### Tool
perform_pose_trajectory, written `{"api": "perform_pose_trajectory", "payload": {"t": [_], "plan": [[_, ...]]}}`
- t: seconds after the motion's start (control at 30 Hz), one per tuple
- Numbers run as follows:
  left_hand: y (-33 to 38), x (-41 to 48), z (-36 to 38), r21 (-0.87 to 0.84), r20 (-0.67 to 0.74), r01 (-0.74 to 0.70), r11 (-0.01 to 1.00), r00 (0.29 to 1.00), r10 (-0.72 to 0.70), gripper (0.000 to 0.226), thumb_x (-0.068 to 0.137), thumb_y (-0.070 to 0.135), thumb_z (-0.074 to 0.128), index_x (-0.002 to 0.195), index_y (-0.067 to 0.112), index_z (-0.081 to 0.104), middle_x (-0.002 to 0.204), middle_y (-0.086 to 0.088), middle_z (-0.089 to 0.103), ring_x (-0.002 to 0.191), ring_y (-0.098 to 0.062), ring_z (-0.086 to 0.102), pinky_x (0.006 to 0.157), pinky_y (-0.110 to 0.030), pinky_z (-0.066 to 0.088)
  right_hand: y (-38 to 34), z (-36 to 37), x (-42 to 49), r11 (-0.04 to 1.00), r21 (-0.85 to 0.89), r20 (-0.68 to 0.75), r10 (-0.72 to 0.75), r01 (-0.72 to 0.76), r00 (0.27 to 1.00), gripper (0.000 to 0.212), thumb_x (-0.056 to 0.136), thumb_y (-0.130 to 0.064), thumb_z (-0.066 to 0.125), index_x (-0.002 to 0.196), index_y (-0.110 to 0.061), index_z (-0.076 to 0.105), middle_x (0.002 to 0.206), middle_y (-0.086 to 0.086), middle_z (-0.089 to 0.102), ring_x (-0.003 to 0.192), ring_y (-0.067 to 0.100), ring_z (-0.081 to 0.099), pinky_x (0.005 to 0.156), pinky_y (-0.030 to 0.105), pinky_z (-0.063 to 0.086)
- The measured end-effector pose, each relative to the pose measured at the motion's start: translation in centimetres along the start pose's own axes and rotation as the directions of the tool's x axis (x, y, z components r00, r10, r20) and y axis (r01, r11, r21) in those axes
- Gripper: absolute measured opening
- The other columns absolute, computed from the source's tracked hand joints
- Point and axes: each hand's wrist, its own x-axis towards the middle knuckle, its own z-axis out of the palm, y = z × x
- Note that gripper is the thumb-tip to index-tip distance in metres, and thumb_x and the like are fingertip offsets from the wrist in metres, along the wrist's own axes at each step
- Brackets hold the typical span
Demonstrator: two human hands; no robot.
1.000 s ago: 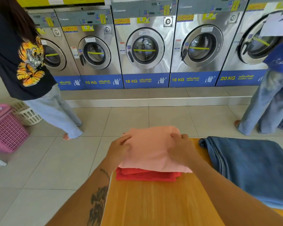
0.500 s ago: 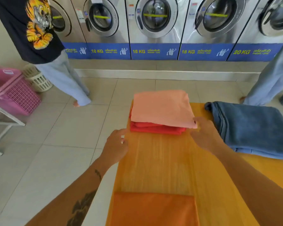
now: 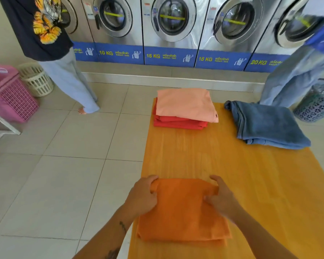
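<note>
Gripping a folded orange cloth (image 3: 181,214) by its two far corners, the left hand (image 3: 142,195) and right hand (image 3: 221,197) both curl their fingers into the fabric. It lies flat at the near end of a wooden table (image 3: 232,165), its left side right at the table's edge. Lifting by those corners alone would likely let the lower layers sag and the fold fall open — or slip to the tiled floor (image 3: 64,165). Farther along that edge a pink cloth (image 3: 185,104) rests on a red cloth (image 3: 178,123); a careless landing there could push both askew.
</note>
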Motion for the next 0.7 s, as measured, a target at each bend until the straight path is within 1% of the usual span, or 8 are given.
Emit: {"api": "perform_pose_trajectory", "payload": {"t": [0.07, 0.17, 0.23, 0.3, 0.4, 0.53, 0.63, 0.7], "plan": [[0.7, 0.3, -0.5, -0.117, 0.013, 0.006, 0.993, 1.0, -0.004, 0.059, 0.089, 0.018, 0.057, 0.142, 0.04, 0.042, 0.144, 0.005, 0.046, 0.126, -0.02, 0.049, 0.106, -0.039, 0.044, -0.3, -0.4, 0.0, 0.998, 0.064, -0.056, 0.021, -0.017, 0.998, 0.067, 0.076, -0.009, 0.073, 0.132, -0.033, 0.046, 0.086, 0.005, 0.062, 0.069, 0.016, 0.062, 0.05, 0.026, 0.046], [2.4, 0.6, -1.2, -0.295, -0.038, -0.04, 0.955, 0.999, 0.03, 0.056, 0.092, 0.022, 0.058, 0.137, 0.049, 0.041, 0.139, 0.007, 0.045, 0.112, -0.007, 0.051, 0.085, -0.024, 0.05, -0.2, -2.2, 0.7, 0.993, 0.12, -0.221, 0.019, 0.008, 0.975, 0.065, 0.077, -0.004, 0.072, 0.133, -0.029, 0.048, 0.084, 0.002, 0.06, 0.069, 0.018, 0.06, 0.054, 0.032, 0.048], [3.3, 0.8, -1.2, -0.367, 0.028, -0.039, 0.929, 0.998, 0.053, 0.064, 0.093, 0.021, 0.059, 0.145, 0.045, 0.032, 0.145, 0.006, 0.042, 0.12, -0.009, 0.049, 0.089, -0.027, 0.05, 0.1, -3.8, 1.2, 0.988, 0.15, -0.254, 0.055, -0.017, 0.966, 0.071, 0.082, -0.009, 0.069, 0.142, -0.028, 0.038, 0.088, -0.001, 0.058, 0.072, 0.016, 0.059, 0.054, 0.031, 0.048], [3.9, 0.9, -1.0, -0.369, 0.122, -0.014, 0.929, 0.991, 0.063, 0.075, 0.091, 0.019, 0.062, 0.152, 0.039, 0.022, 0.15, 0.002, 0.039, 0.128, -0.012, 0.044, 0.101, -0.034, 0.046, 0.9, -4.7, 1.3, 0.98, 0.173, -0.197, 0.133, -0.099, 0.971, 0.081, 0.085, -0.015, 0.068, 0.15, -0.027, 0.022, 0.11, 0.009, 0.06, 0.086, 0.024, 0.063, 0.063, 0.035, 0.052], [4.3, 0.9, -0.7, -0.375, 0.166, 0.037, 0.926, 0.986, 0.028, 0.081, 0.089, 0.022, 0.064, 0.154, 0.037, 0.018, 0.155, 0.001, 0.031, 0.135, -0.017, 0.037, 0.103, -0.034, 0.041, 1.8, -4.4, 0.9, 0.984, 0.078, -0.194, 0.17, -0.157, 0.966, 0.088, 0.084, -0.023, 0.067, 0.153, -0.027, 0.013, 0.142, 0.018, 0.045, 0.117, 0.036, 0.053, 0.087, 0.043, 0.049], [4.7, 1.1, -0.4, -0.445, 0.208, 0.121, 0.887, 0.978, -0.03, 0.081, 0.088, 0.028, 0.066, 0.153, 0.037, 0.019, 0.152, 0.0, 0.036, 0.132, -0.024, 0.043, 0.107, -0.044, 0.042, 0.7, -2.3, 0.5, 0.976, 0.176, -0.137, 0.157, -0.132, 0.978, 0.093, 0.081, -0.023, 0.07, 0.153, -0.033, 0.012, 0.146, 0.017, 0.043, 0.121, 0.036, 0.049, 0.094, 0.045, 0.047], [5.2, 1.3, -0.3, -0.541, 0.255, 0.176, 0.822, 0.966, -0.039, 0.078, 0.089, 0.026, 0.066, 0.153, 0.038, 0.022, 0.15, 0.0, 0.038, 0.127, -0.024, 0.046, 0.105, -0.045, 0.043, -0.1, -0.9, 0.5, 0.938, 0.321, -0.056, 0.155, -0.129, 0.986, 0.097, 0.083, -0.022, 0.074, 0.154, -0.038, 0.01, 0.157, 0.015, 0.029, 0.137, 0.036, 0.035, 0.1, 0.044, 0.037], [5.1, 1.4, -0.2, -0.529, 0.236, 0.16, 0.834, 0.971, -0.037, 0.071, 0.09, 0.025, 0.064, 0.15, 0.041, 0.028, 0.15, 0.0, 0.035, 0.126, -0.024, 0.045, 0.103, -0.043, 0.044, -0.3, -0.3, 0.1, 0.916, 0.384, -0.008, 0.13, -0.117, 0.991, 0.097, 0.083, -0.021, 0.075, 0.153, -0.042, 0.01, 0.16, 0.01, 0.023, 0.142, 0.033, 0.029, 0.104, 0.044, 0.034]]}}
